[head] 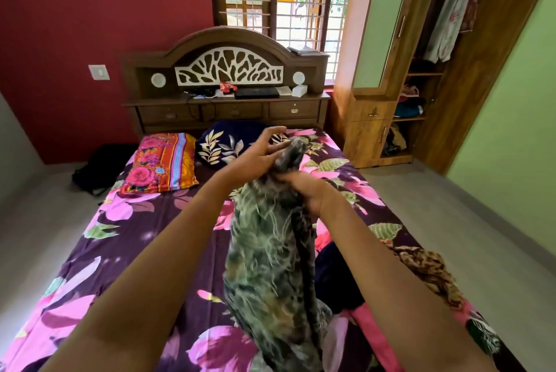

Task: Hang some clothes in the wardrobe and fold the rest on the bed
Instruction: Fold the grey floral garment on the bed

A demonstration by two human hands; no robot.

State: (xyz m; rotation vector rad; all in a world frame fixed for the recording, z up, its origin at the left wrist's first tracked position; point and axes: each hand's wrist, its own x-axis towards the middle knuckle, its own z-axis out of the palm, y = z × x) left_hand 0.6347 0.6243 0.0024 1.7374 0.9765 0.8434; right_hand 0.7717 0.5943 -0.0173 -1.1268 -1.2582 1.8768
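Holding up a mottled grey-green fabric garment (267,251) over the purple floral bed (144,221) below, bunched in the curled right grip (310,191), with the left grip (258,158) spread loosely at its top end; next, likely finding edges to open out.

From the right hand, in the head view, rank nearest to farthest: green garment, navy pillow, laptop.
1. green garment: gripped by the right hand.
2. navy pillow: just beyond, to the left.
3. laptop: farthest, on the headboard shelf.
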